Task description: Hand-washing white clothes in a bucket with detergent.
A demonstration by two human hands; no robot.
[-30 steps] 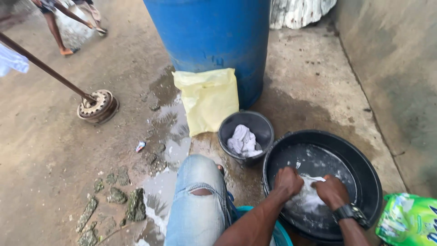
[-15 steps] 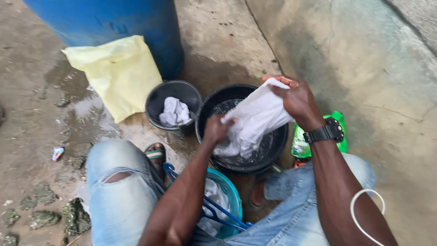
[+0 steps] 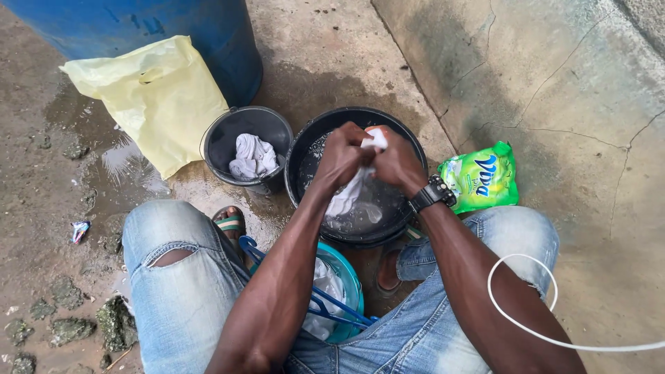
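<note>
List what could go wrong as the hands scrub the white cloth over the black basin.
1. The left hand and right hand wring the white cloth above the black basin; soapy water may splash onto the jeans.
2. The green detergent packet lies close beside the basin and could get wet.
3. The small bucket touches the basin; a nudge might tip it.

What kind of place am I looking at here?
Likely an outdoor washing spot in a yard: bare, wet concrete ground, a blue barrel, and both hands, left hand and right hand, wringing a white cloth over a black basin.
</note>
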